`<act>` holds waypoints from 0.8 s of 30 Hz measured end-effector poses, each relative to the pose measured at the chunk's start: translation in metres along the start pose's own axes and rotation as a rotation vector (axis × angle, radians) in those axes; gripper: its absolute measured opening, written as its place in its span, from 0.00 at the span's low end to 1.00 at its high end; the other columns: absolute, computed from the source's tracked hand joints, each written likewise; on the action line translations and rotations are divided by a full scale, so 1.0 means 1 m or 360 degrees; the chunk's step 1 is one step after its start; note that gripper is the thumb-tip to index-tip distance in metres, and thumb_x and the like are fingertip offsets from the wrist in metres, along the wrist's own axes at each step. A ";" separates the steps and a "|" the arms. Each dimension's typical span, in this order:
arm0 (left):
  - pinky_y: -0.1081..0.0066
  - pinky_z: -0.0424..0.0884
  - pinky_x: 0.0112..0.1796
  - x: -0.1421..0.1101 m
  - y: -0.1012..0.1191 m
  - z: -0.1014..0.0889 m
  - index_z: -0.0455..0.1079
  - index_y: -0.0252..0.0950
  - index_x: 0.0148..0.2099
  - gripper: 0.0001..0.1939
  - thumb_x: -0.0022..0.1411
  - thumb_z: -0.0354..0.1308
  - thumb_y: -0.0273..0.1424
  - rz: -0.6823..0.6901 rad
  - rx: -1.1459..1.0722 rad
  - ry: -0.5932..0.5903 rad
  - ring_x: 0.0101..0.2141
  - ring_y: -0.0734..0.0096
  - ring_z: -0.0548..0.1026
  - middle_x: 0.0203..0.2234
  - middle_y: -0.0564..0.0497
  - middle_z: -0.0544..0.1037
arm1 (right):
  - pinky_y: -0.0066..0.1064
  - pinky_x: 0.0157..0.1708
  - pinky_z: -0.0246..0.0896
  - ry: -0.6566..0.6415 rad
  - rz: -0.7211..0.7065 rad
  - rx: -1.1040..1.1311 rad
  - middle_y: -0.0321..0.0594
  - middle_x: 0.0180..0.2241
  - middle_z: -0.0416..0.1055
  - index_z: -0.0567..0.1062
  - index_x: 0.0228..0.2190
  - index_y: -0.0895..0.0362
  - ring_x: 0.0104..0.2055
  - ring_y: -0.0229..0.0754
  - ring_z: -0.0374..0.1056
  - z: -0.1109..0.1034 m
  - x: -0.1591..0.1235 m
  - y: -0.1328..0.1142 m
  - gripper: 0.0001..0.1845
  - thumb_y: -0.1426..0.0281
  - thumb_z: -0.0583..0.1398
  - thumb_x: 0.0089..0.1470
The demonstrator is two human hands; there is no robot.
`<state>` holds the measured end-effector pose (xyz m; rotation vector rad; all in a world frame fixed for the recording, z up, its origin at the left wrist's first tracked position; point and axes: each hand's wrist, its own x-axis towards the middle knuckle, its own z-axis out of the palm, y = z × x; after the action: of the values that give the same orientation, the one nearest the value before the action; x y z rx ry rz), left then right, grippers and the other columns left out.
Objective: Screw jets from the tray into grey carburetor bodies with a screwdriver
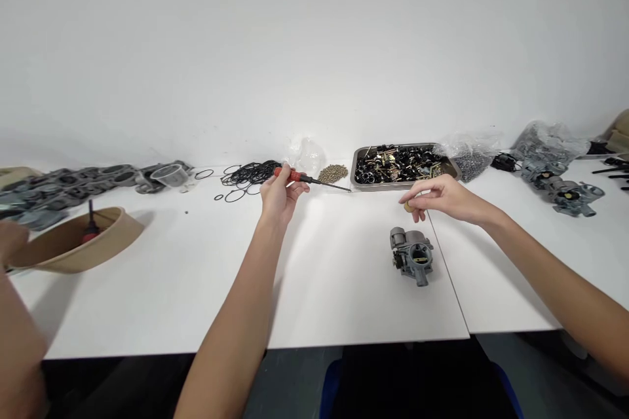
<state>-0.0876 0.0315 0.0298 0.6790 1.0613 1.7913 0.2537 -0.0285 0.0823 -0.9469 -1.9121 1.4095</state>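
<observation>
My left hand (281, 195) grips a screwdriver (298, 176) by its red handle. Its thin dark shaft points right, the tip ending near the front left corner of a metal tray (357, 177). A small round yellowish disc (408, 207) is pinched between the fingers of my right hand (439, 196); my fingers partly cover it. Below that hand, a grey metal carburetor (413, 256) rests on the white table (334, 294), its round bore facing me with a brass-coloured strip inside. Neither hand touches the carburetor.
Black rubber rings (250, 173), brass pieces (334, 173) and a tray of small parts line the wall. Finished-looking carburetors (565, 195) lie right, beside plastic bags (474, 150). Left are grey castings (73, 183), a tan bowl (118, 236) with another screwdriver (91, 229), and another person's arm (17, 340).
</observation>
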 end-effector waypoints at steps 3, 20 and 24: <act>0.74 0.73 0.21 -0.001 -0.001 0.000 0.68 0.31 0.29 0.13 0.66 0.58 0.30 -0.0008 0.0003 -0.0019 0.16 0.76 0.70 0.21 0.47 0.77 | 0.33 0.29 0.69 -0.0059 0.0078 0.0110 0.41 0.28 0.77 0.81 0.36 0.60 0.28 0.38 0.73 0.007 -0.009 0.008 0.15 0.62 0.69 0.50; 0.74 0.73 0.22 0.008 -0.016 -0.008 0.70 0.33 0.31 0.12 0.67 0.58 0.34 -0.0117 0.0028 -0.0054 0.18 0.76 0.72 0.24 0.47 0.77 | 0.31 0.30 0.72 -0.0350 0.0158 0.0007 0.40 0.30 0.77 0.83 0.36 0.56 0.28 0.37 0.72 0.010 -0.026 0.004 0.11 0.65 0.69 0.50; 0.75 0.73 0.23 0.004 -0.014 -0.005 0.69 0.32 0.31 0.13 0.67 0.58 0.33 -0.0129 0.0012 -0.0046 0.19 0.76 0.74 0.24 0.47 0.76 | 0.32 0.30 0.72 -0.0334 0.0087 -0.0076 0.40 0.33 0.78 0.84 0.34 0.54 0.29 0.38 0.72 0.012 -0.029 0.001 0.09 0.65 0.67 0.51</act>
<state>-0.0874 0.0361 0.0153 0.6557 1.0621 1.7042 0.2611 -0.0584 0.0770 -0.9101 -2.0948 1.5544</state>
